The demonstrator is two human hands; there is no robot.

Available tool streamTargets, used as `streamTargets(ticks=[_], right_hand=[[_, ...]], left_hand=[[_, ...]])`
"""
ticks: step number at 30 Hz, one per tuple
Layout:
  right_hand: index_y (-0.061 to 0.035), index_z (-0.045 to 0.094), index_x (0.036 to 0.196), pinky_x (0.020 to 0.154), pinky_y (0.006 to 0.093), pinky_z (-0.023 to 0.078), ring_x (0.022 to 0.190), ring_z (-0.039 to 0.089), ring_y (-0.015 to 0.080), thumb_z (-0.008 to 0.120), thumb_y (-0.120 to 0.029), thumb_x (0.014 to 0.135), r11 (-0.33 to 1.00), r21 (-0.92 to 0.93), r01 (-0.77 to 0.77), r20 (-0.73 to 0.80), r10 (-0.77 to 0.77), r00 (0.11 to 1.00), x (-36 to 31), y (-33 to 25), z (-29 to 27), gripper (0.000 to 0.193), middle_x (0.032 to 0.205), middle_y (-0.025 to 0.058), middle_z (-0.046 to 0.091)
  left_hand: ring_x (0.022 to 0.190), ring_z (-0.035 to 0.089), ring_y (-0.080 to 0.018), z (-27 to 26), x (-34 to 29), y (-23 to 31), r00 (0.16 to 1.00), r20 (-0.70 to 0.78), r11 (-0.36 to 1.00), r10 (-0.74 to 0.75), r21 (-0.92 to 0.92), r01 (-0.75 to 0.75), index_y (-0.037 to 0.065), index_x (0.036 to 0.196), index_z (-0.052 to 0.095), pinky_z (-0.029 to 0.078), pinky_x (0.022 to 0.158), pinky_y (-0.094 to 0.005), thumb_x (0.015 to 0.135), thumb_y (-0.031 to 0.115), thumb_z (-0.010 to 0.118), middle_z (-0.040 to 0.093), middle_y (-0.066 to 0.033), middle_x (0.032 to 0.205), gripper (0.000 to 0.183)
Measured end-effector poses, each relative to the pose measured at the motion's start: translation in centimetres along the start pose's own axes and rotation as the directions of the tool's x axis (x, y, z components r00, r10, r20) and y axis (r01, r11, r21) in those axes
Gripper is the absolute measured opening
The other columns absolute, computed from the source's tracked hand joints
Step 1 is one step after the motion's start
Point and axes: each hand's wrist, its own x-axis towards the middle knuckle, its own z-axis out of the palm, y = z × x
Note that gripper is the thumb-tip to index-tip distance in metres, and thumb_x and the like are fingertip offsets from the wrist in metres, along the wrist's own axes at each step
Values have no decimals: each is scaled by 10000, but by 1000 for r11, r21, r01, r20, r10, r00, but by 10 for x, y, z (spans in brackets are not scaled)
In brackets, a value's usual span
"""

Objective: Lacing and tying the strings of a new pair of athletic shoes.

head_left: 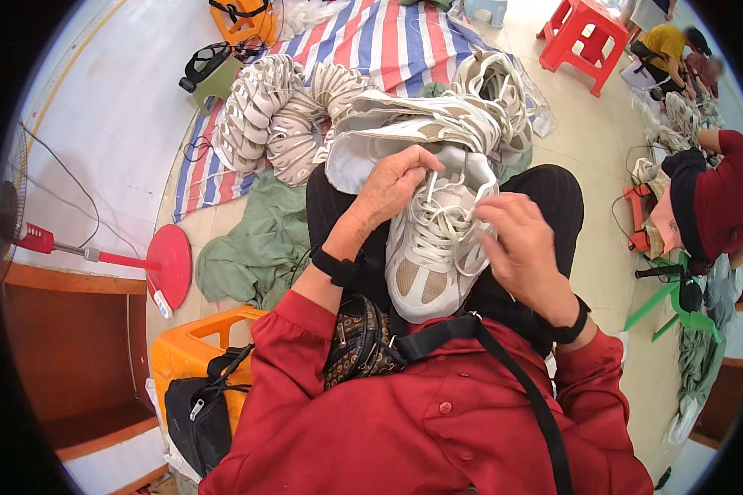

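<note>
A beige and white sneaker [425, 268] rests between my knees, toe toward me, its white laces [436, 231] loosely crossed over the tongue. My left hand [392, 188] is closed at the shoe's upper left, pinching a lace near the collar. Over the right side of the shoe is my right hand [524, 247], its bent fingers apart and close to a loose lace loop; the fingertips are slightly blurred. Just beyond, a row of similar shoes [421, 124] lies across my lap, nested together.
More nested shoes [252, 115] curve across a striped sheet [388, 37]. Green cloth [252, 243] and a fan with a red base [169, 271] are at left, beside a yellow stool [186, 346]. A red stool [584, 41] stands far right; other people [714, 194] sit beyond the right side.
</note>
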Motion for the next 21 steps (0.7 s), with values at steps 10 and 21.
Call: streamTargets(ticks=[10, 21], right_hand=[[-46, 570, 822, 835, 405, 404, 930, 534, 281, 638, -93, 710, 951, -183, 250, 197, -214, 957, 18, -1, 56, 140, 877, 98, 546], [-29, 565, 905, 702, 427, 442, 773, 561, 334, 632, -98, 817, 928, 338, -158, 322, 43, 946, -3, -4, 2, 131, 777, 122, 572]], left_hand=[[911, 542, -100, 7, -4, -3, 999, -17, 999, 34, 29, -34, 4, 1025, 619, 430, 864, -248, 867, -51, 404, 631, -29, 955, 273], [821, 559, -132, 7, -1, 5, 995, -32, 988, 94, 125, -89, 20, 1013, 617, 450, 815, -265, 859, -39, 404, 628, -57, 880, 270]])
